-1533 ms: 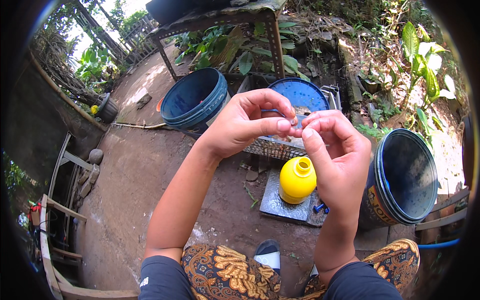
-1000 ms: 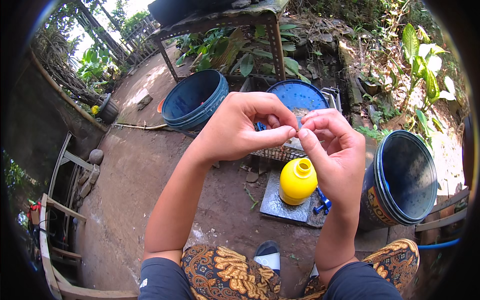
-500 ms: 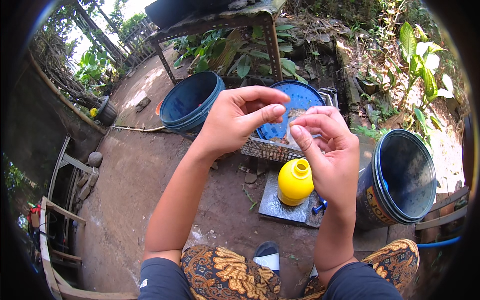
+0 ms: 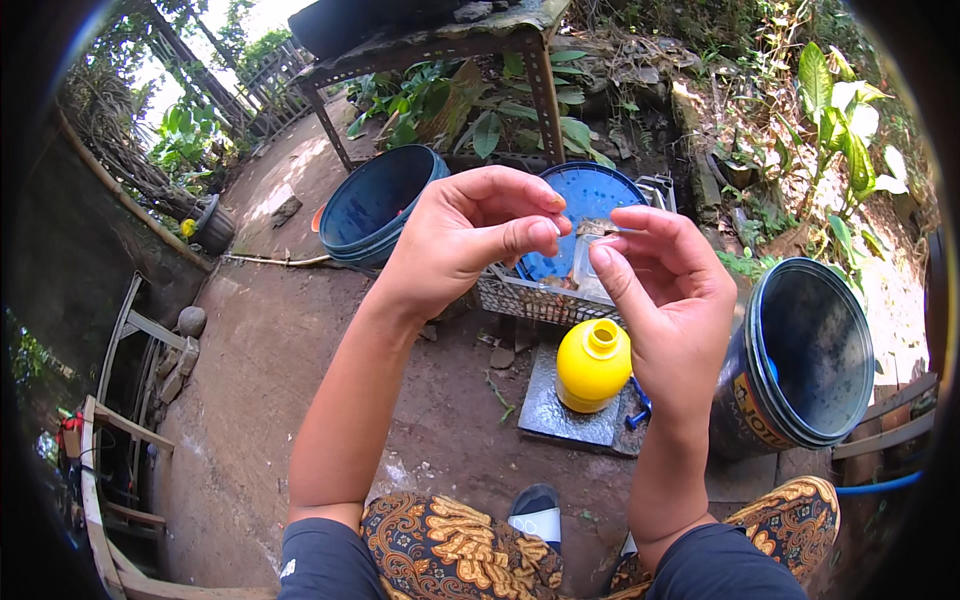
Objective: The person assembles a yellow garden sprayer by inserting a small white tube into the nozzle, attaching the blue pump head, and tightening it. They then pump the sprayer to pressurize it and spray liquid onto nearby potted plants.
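Note:
Both hands are raised in front of me, a short gap between their fingertips. My left hand (image 4: 480, 225) is closed in a pinch, with a tiny pale bit at its fingertips. My right hand (image 4: 675, 310) also has thumb and fingers drawn together; whatever they pinch is too small to make out. Below them a yellow bottle (image 4: 593, 368) with an uncapped neck stands upright on a grey slab (image 4: 545, 405). Beside the bottle lies a small blue object (image 4: 640, 405), partly hidden by my right wrist.
Beyond my hands, a plastic crate (image 4: 520, 300) holds a blue round lid (image 4: 580, 190) and a clear container (image 4: 590, 268). A blue bucket (image 4: 385, 200) stands left of it, a dark bucket (image 4: 800, 370) at right. A metal-framed table (image 4: 430, 55) stands behind.
My hands have drawn slightly apart, the right one shifting right and the left a little left. More of the clear container shows between them. The bottle has not moved.

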